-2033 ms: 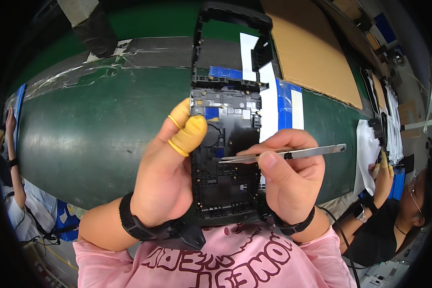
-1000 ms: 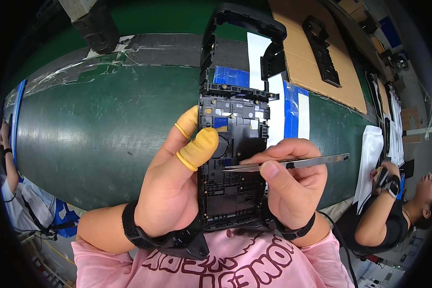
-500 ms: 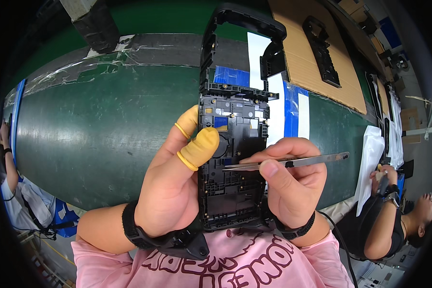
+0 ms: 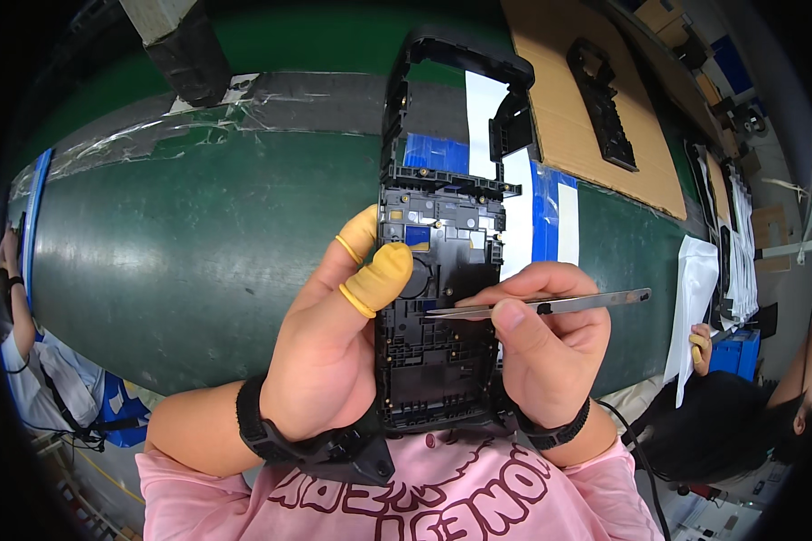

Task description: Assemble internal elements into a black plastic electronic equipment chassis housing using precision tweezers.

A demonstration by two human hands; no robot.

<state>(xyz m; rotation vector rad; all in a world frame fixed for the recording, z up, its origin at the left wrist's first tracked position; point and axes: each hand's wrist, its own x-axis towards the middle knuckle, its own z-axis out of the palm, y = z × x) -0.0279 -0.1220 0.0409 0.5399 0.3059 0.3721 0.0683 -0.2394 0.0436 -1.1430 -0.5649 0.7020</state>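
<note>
A long black plastic housing (image 4: 451,361) with ribs, small brass inserts and a large open frame at its far end stands up before me. My left hand (image 4: 320,352) grips its left edge, with yellow finger cots (image 4: 379,279) on the thumb and a finger. The thumb rests on the inner face beside a round recess. My right hand (image 4: 550,347) pinches metal tweezers (image 4: 559,305) between thumb and fingers at the housing's right edge. The tweezers' tips point left over the middle of the inner face; whether they hold anything is too small to tell.
A similar black part (image 4: 604,108) lies on a cardboard sheet (image 4: 650,171) at the far right of the green table (image 4: 180,252). White paper and blue tape (image 4: 544,216) run behind the housing. A white bag (image 4: 695,279) hangs by the right edge. Other people (image 4: 722,419) sit on both sides.
The housing's far end has tipped slightly down and nearer. My hands keep their holds, the tweezers nearly in place. The person on the right has leaned forward, head lowered.
</note>
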